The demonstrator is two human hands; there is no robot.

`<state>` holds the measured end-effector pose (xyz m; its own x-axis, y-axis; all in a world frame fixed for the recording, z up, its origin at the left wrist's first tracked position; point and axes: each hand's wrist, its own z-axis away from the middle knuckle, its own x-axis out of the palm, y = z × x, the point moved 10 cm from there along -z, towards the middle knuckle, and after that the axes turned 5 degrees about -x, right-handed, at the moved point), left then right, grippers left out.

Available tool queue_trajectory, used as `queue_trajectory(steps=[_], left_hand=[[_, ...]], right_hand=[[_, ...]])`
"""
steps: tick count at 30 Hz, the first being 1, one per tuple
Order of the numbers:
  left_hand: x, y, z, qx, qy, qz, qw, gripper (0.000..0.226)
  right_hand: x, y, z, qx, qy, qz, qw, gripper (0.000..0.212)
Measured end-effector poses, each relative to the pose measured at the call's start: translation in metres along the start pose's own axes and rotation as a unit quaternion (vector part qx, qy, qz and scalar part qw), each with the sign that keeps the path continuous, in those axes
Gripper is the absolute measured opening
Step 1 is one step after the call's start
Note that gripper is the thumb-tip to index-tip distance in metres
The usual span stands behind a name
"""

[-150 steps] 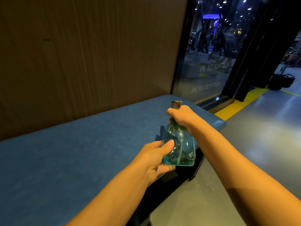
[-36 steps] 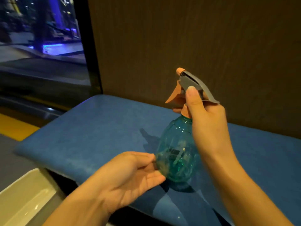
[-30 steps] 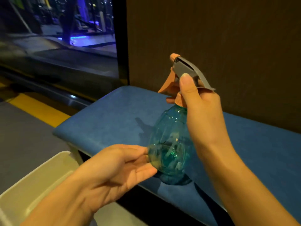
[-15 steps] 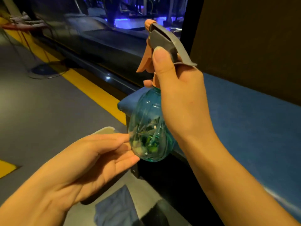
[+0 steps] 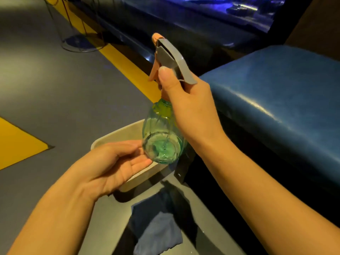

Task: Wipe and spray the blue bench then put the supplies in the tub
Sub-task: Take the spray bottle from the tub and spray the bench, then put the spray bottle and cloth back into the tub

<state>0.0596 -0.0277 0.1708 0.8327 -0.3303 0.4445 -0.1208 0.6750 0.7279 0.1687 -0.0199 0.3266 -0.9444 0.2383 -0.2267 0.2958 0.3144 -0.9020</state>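
1. Our left hand (image 5: pixel 114 166) is open, palm up, with loose fingers. They reach just under the spray bottle (image 5: pixel 163 140). We can't quite tell if they touch it.
2. The tub (image 5: pixel 119 134) sits on the floor, right below both hands.
3. The cloth (image 5: pixel 156 229) lies on the floor just beside the tub, on the side near us, not in it.
4. The spray bottle hangs in the air over the tub. It stands almost straight up, with its bottom tipped a bit toward us.
5. Our right hand (image 5: pixel 187 100) grips its neck, thumb on the gray top. This hand carries it, so we think the next move is straight down.
6. The blue bench (image 5: pixel 276 85) is off to the right.
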Motion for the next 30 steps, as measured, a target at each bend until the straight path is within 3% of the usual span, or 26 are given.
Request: queue_trajectory(steps=[2,7,13,15,17,21,26,30], left_hand=[[-0.017,0.000,-0.012,0.001,0.045,0.030,0.999,0.023],[-0.062,-0.019,-0.047,-0.055,0.141,0.168,0.974,0.023],[-0.104,-0.049,-0.099,-0.067,0.223,0.171,0.957,0.028],[-0.111,-0.058,-0.113,-0.077,0.232,0.163,0.956,0.030],[-0.116,-0.065,-0.129,-0.086,0.248,0.159,0.952,0.029],[-0.121,-0.079,-0.151,-0.106,0.274,0.173,0.940,0.024],[-0.117,-0.084,-0.165,-0.105,0.271,0.175,0.941,0.037],[-0.116,-0.088,-0.167,-0.104,0.261,0.180,0.943,0.027]], right_hand=[[0.017,0.020,-0.006,0.018,-0.035,-0.005,0.999,0.016],[0.043,0.086,-0.017,0.082,-0.078,-0.010,0.994,0.012],[0.063,0.162,-0.020,0.117,-0.090,0.118,0.982,0.018],[0.068,0.184,-0.019,0.132,-0.097,0.144,0.976,0.021],[0.074,0.200,-0.018,0.140,-0.109,0.167,0.970,0.008],[0.082,0.224,-0.017,0.148,-0.101,0.186,0.966,0.029],[0.084,0.249,-0.012,0.164,-0.081,0.205,0.961,0.026],[0.086,0.264,-0.009,0.178,-0.087,0.222,0.955,0.028]])
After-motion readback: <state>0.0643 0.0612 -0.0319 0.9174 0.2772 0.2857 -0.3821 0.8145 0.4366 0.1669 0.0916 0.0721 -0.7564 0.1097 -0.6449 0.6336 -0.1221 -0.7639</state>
